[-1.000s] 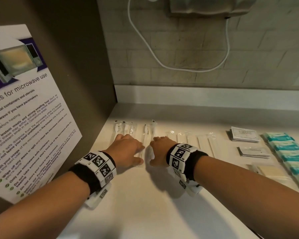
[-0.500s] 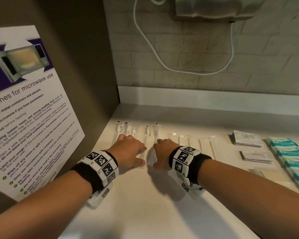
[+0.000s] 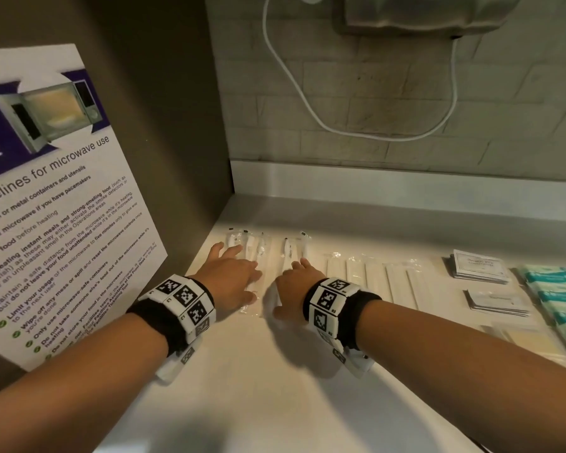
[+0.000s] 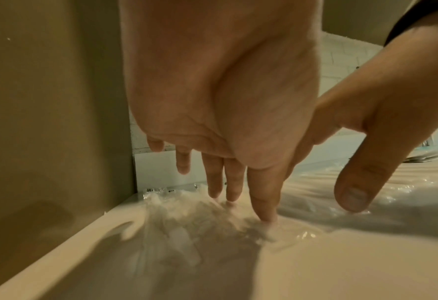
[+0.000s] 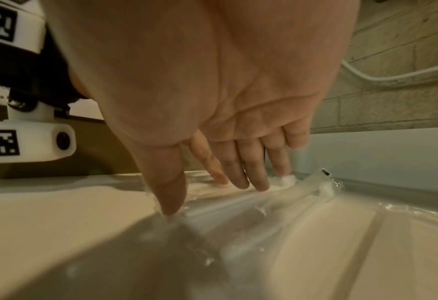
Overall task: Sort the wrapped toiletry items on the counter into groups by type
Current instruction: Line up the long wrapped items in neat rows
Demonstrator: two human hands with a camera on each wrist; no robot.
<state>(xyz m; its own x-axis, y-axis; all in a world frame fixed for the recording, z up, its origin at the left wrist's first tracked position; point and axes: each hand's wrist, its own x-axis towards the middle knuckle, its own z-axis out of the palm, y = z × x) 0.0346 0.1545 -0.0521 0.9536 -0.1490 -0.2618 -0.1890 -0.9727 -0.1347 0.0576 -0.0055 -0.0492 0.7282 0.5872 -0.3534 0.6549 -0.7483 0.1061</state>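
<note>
Since earlier, left hand point(image 3: 231, 276) fingers spread forward; both grips wide, right hand point(image 3: 296, 286) pressing wrapped toothbrushes point(image 3: 288, 253).

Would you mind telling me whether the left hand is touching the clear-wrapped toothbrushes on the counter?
Touching. In the left wrist view, the straight fingertips of the left hand press down onto the crinkled clear wrappers of the toothbrushes, with no gap showing beneath them.

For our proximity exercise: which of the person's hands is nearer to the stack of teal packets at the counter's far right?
Right. The right hand rests on clear wrappers left of centre, well short of the teal packets; the left hand lies farther left.
</note>
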